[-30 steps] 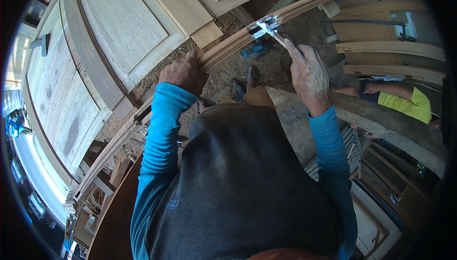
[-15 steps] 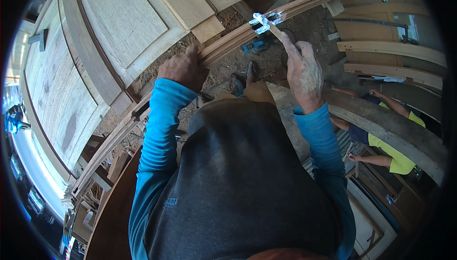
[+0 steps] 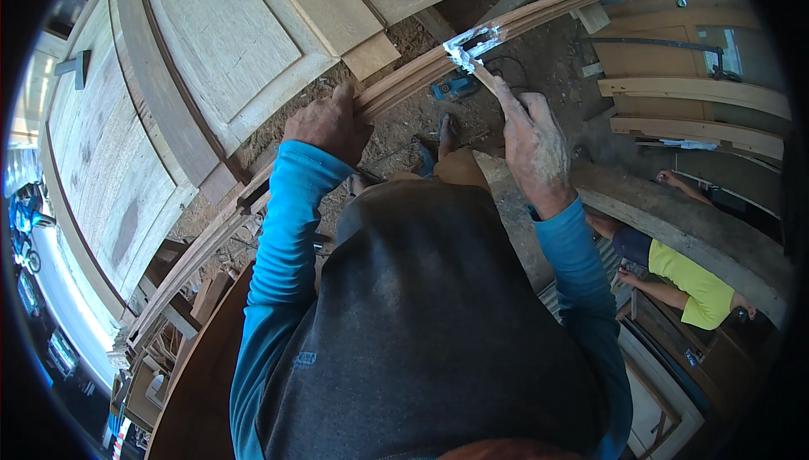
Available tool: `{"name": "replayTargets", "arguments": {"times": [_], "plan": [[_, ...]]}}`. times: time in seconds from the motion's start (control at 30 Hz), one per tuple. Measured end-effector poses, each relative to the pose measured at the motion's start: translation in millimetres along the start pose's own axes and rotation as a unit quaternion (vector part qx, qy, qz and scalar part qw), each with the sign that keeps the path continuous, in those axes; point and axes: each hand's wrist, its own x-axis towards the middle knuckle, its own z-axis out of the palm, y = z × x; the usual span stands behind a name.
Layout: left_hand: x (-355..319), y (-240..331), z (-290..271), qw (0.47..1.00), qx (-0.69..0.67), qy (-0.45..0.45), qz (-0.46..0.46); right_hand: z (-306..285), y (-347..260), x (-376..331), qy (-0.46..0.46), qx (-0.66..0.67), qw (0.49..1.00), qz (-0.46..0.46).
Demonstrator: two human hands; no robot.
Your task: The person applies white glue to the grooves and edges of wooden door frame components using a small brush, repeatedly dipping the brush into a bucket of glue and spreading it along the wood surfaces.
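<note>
A long grooved wooden rail runs up from the lower left to the upper right in front of me. My left hand is closed around it near the middle. In my right hand is a thin flat wooden stick, pinched between thumb and fingers. The stick's far end is smeared with white paste and touches the rail's near edge. White paste coats the rail around a dark slot there. Left of my left hand, another dark notch is cut into the rail.
Large panelled wooden doors lie beyond the rail. Below it, a blue power tool rests on the shaving-strewn ground near my foot. To the right are a thick timber beam, a co-worker in a yellow shirt and stacked frames.
The stick's tip has moved slightly down to the rail's near edge, and more paste now lies around the slot. My left hand keeps its hold. The co-worker has shifted.
</note>
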Motion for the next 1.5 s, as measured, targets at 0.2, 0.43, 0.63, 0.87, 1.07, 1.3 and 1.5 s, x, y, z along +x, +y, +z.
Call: {"name": "replayTargets", "arguments": {"times": [0.2, 0.43, 0.63, 0.87, 1.07, 1.3, 1.5], "plan": [[-2, 4, -3, 1.000, -0.006, 0.017, 0.000, -12, 14, -4, 0.031, -0.014, 0.999, 0.002], [-5, 1, 8, 1.000, 0.008, 0.020, -0.013, -6, 30, 11, 0.041, 0.008, 0.998, 0.039], [-6, 8, 0, 1.000, 0.001, 0.005, -0.014, 2, 29, 26, 0.066, 0.034, 0.996, 0.049], [-4, 3, 4, 1.000, 0.012, 0.027, -0.003, 0, 46, 24, -0.092, 0.241, 0.949, 0.183], [-5, 2, 5, 0.999, 0.017, 0.029, 0.005, 5, 50, 14, 0.010, 0.227, 0.969, 0.094], [-6, 4, 5, 0.999, 0.018, 0.032, 0.000, -6, 35, 29, 0.013, 0.196, 0.979, 0.057], [-4, 2, 5, 0.999, 0.021, 0.027, 0.008, -5, 31, 18, 0.071, 0.066, 0.993, 0.064]]}}
